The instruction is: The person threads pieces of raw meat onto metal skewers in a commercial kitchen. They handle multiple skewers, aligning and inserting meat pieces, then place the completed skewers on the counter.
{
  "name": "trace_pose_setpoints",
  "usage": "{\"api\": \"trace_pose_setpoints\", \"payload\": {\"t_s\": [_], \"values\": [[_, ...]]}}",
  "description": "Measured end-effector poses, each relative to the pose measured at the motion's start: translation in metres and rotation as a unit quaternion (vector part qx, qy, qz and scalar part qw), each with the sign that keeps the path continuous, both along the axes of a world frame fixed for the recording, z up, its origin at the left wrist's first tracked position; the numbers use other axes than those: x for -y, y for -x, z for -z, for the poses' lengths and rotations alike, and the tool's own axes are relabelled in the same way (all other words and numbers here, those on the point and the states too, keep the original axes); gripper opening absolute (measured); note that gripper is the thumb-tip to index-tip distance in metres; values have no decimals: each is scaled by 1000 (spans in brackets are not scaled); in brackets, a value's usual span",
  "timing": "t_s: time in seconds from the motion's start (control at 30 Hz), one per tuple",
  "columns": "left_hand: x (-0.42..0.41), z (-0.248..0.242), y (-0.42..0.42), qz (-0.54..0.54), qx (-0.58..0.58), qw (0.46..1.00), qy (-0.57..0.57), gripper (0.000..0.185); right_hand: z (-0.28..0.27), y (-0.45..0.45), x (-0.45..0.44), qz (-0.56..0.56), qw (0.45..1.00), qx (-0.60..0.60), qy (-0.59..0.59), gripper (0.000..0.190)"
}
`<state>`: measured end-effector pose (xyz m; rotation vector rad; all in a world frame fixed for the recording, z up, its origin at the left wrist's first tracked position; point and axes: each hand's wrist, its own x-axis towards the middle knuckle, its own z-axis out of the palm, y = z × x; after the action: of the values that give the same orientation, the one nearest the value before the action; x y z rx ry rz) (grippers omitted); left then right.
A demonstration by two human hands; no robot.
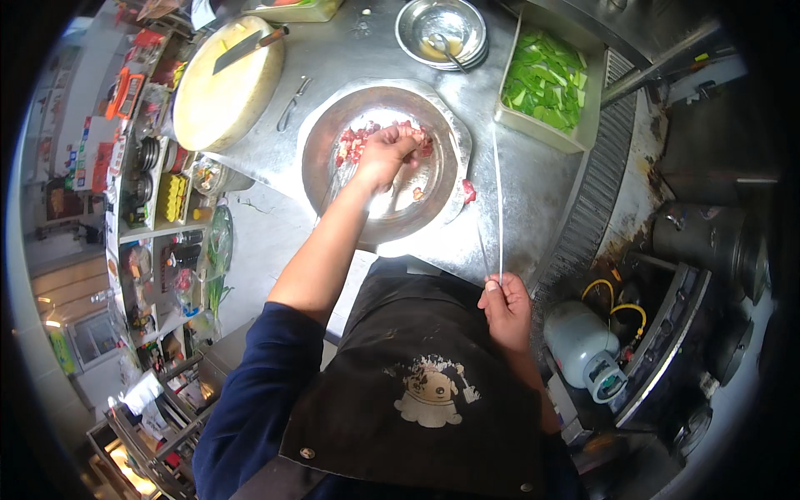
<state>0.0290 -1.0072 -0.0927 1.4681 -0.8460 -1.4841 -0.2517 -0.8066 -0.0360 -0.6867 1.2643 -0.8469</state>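
A wide metal basin point(322, 156) holds small chunks of red raw meat point(353, 145), gathered mostly toward its far side. Reaching into it from the left, my left hand point(390, 153) has its fingers curled down at the meat; whether a chunk is pinched between them is hidden. One loose bit of meat point(418, 194) lies nearer me in the basin. Near the table's front edge, my right hand point(507, 306) grips two thin skewers. The longer skewer point(498, 200) looks bare, while the shorter-looking skewer point(481, 244) carries one meat chunk point(469, 191) at its tip.
A cleaver point(240, 51) rests on a thick round chopping block point(219, 106), with scissors point(294, 103) beside it. Stacked steel bowls point(406, 47) hold a spoon. Cut green leaves fill a rectangular tub point(509, 103). A gas cylinder point(578, 344) stands low at right; loaded shelves point(150, 234) stand left.
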Motion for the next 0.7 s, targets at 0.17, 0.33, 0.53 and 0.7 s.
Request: {"api": "trace_pose_setpoints", "payload": {"t_s": [0.17, 0.33, 0.53, 0.7], "values": [[-35, -32, -4, -107, -198, 974, -24, 18, 5, 7, 7, -67, 997, -10, 31, 9], [-49, -51, -1, -127, -253, 959, -19, 28, 5, 13, 11, -111, 994, -8, 14, 9], [-50, -55, -1, -150, -322, 934, -23, 30, 4, 15, 9, -120, 990, -31, 62, 7], [-47, -59, 3, -130, -311, 941, -21, 33, -2, 17, 7, -123, 990, -44, 56, 8]]}}
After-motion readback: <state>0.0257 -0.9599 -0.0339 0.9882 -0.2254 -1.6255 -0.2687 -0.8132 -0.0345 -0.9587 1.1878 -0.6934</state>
